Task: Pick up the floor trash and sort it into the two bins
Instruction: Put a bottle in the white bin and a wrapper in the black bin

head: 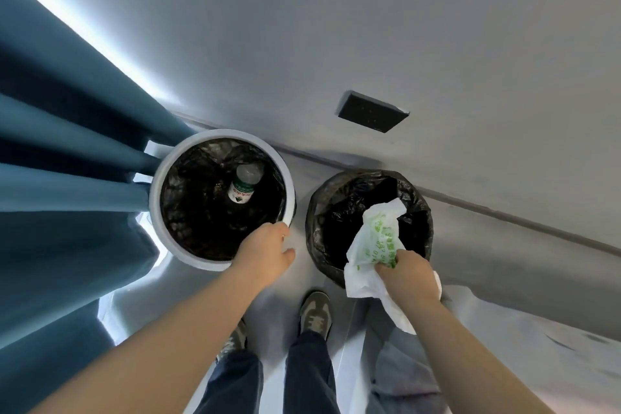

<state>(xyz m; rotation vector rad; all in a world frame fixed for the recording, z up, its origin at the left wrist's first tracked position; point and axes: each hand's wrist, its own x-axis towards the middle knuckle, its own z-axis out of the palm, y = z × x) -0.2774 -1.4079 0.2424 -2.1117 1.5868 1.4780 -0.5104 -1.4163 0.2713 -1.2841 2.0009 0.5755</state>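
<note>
Blue curtain (67,178) is hanging in folds to the left of the white bin (155,202), its nearest folds touching the bin's left side. Grey wall is rising behind the bin.

White bin, lined in black, is standing upright by the baseboard. The second bin (313,212), with a black liner folded over its rim, is standing just to the right of the white bin, a narrow strip of floor between them.

Both bare forearms are reaching forward and down. Left hand (265,245) is hovering over the near right edge of the white bin, wrist straight, fingers loosely curled downward, thumb out to the right; it is holding nothing. Contact with the rim: cannot tell. Right hand (408,274) is hanging over the near rim of the second bin, to the right of the white bin, fingers curled tight and gripping a crumpled white plastic bag with green print (373,245). The bag's upper part is fanning out over that bin's opening; its tail is trailing beneath the wrist.

Clear plastic bottle with a green-and-white label (243,185) is lying tilted inside the white bin.

Grey sneaker (316,312) is standing on the floor in front and to the right of the white bin.

Dark wall plate (371,111) is sitting on the wall behind and to the right of the white bin.
</note>
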